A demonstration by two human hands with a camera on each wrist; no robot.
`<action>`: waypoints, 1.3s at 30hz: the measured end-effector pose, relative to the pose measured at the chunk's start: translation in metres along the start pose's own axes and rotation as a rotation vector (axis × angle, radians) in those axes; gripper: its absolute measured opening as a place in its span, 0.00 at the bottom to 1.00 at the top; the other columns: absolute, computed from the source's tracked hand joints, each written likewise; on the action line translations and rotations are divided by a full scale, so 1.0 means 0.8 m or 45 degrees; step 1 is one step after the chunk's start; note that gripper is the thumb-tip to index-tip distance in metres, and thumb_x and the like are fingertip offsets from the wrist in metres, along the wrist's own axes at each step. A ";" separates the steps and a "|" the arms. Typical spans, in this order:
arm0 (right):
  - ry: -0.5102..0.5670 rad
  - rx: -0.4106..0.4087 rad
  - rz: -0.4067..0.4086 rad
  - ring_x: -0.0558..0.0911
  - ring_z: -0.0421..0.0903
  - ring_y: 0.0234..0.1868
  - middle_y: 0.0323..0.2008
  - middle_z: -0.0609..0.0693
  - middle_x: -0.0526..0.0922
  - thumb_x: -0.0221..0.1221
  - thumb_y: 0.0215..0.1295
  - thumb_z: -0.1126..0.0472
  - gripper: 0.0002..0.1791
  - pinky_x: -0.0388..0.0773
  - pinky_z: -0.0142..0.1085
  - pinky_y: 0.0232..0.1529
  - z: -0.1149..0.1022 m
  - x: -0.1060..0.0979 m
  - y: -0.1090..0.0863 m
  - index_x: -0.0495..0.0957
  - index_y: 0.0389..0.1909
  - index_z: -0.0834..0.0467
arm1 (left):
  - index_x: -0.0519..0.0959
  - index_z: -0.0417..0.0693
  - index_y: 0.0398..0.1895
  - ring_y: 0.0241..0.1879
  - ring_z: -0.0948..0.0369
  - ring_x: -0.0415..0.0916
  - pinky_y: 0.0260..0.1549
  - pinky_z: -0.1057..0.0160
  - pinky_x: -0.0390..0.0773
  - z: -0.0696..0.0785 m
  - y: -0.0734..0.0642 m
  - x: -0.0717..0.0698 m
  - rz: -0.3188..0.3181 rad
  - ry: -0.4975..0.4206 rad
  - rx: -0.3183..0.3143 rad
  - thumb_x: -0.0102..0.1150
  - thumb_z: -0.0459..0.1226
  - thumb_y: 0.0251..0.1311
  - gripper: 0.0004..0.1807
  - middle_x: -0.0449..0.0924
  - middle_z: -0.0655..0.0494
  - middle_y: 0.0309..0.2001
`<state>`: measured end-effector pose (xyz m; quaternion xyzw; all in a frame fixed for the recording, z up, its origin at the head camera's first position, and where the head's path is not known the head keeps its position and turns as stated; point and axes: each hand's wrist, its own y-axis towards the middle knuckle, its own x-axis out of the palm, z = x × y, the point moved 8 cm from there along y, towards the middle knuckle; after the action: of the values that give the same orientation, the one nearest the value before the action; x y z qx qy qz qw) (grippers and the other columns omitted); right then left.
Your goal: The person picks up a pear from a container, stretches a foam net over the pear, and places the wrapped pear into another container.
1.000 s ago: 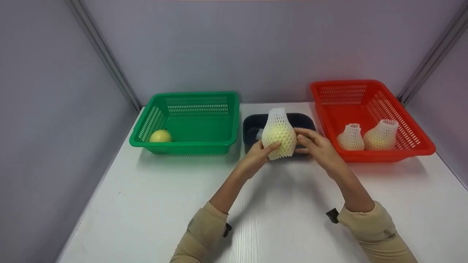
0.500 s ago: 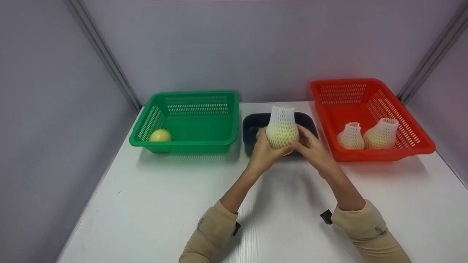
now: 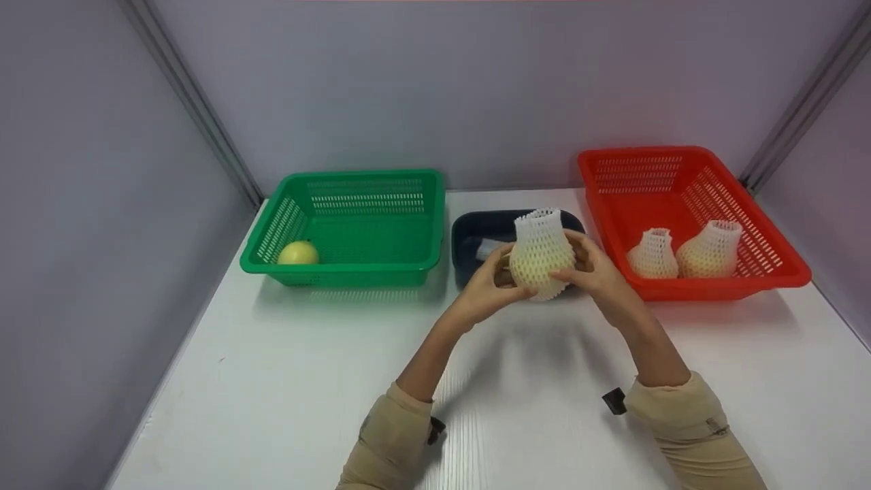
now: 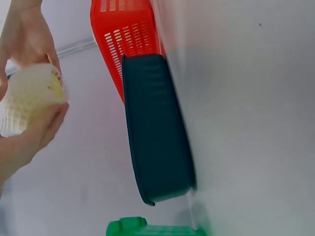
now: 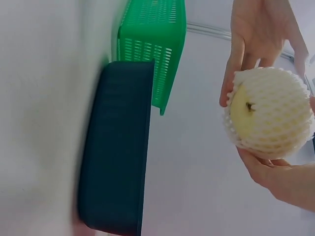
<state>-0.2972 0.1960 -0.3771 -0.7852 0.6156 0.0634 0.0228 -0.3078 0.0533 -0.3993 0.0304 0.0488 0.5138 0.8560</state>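
Observation:
A pale yellow round fruit in a white foam net (image 3: 542, 255) is held up above the dark bin in the head view. My left hand (image 3: 484, 294) grips its left side, thumb in front. From the right, my right hand (image 3: 599, 275) holds it between thumb and fingers. The net's narrow open neck points upward and away. At the fruit's underside, the right wrist view shows bare yellow skin with a small brown spot (image 5: 250, 106) in the net's wider opening. Some fingertips are hidden behind the net.
The dark blue bin (image 3: 469, 228) behind the hands contains a piece of white foam net (image 3: 488, 248). To its left, a green basket (image 3: 354, 275) holds one bare yellow fruit (image 3: 298, 252). At right, a red basket (image 3: 714, 289) has two netted fruits (image 3: 709, 250).
The right hand has closed in from loosely spread fingers to a grip on the netted fruit. Both hands have shifted the fruit slightly right, and its neck has tilted.

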 end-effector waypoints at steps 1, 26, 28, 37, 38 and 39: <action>0.026 0.001 -0.003 0.62 0.53 0.59 0.64 0.58 0.58 0.59 0.60 0.63 0.40 0.59 0.47 0.60 -0.001 -0.001 0.000 0.47 0.68 0.61 | 0.56 0.45 0.67 0.52 0.58 0.70 0.45 0.62 0.73 -0.001 0.000 -0.001 -0.013 -0.054 -0.007 0.65 0.31 0.52 0.40 0.65 0.48 0.59; 0.175 -0.226 -0.158 0.62 0.54 0.57 0.59 0.57 0.63 0.44 0.52 0.72 0.29 0.57 0.50 0.59 -0.018 0.007 -0.004 0.59 0.60 0.64 | 0.51 0.47 0.67 0.50 0.61 0.68 0.47 0.64 0.71 0.013 0.001 0.008 0.052 0.208 0.301 0.75 0.34 0.38 0.53 0.66 0.53 0.56; 0.129 -0.249 -0.105 0.62 0.52 0.59 0.60 0.56 0.63 0.45 0.54 0.74 0.29 0.58 0.47 0.60 -0.021 0.003 -0.006 0.59 0.61 0.66 | 0.54 0.46 0.67 0.51 0.62 0.67 0.48 0.64 0.69 0.017 0.001 0.005 0.107 0.273 0.357 0.75 0.35 0.37 0.52 0.65 0.54 0.56; -0.057 -0.420 0.089 0.67 0.49 0.58 0.57 0.58 0.66 0.51 0.56 0.81 0.26 0.68 0.33 0.53 -0.041 -0.001 -0.019 0.61 0.58 0.71 | 0.54 0.46 0.63 0.57 0.61 0.62 0.54 0.61 0.65 0.039 -0.005 0.000 0.320 0.541 0.634 0.76 0.36 0.35 0.51 0.62 0.51 0.58; -0.066 -0.424 0.092 0.67 0.49 0.58 0.57 0.56 0.66 0.51 0.56 0.81 0.27 0.68 0.34 0.53 -0.042 0.000 -0.019 0.61 0.58 0.71 | 0.54 0.47 0.63 0.57 0.61 0.62 0.54 0.61 0.65 0.040 -0.006 0.000 0.330 0.549 0.643 0.76 0.36 0.36 0.51 0.61 0.51 0.59; -0.076 -0.425 0.091 0.66 0.49 0.58 0.57 0.56 0.66 0.51 0.56 0.82 0.28 0.68 0.36 0.54 -0.042 0.001 -0.020 0.60 0.59 0.70 | 0.53 0.47 0.63 0.57 0.61 0.62 0.54 0.61 0.65 0.041 -0.006 0.000 0.338 0.550 0.649 0.76 0.36 0.36 0.51 0.61 0.52 0.59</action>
<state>-0.2790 0.1952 -0.3445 -0.7533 0.6232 0.1890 -0.0919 -0.3000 0.0513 -0.3676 0.1398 0.3507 0.5863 0.7168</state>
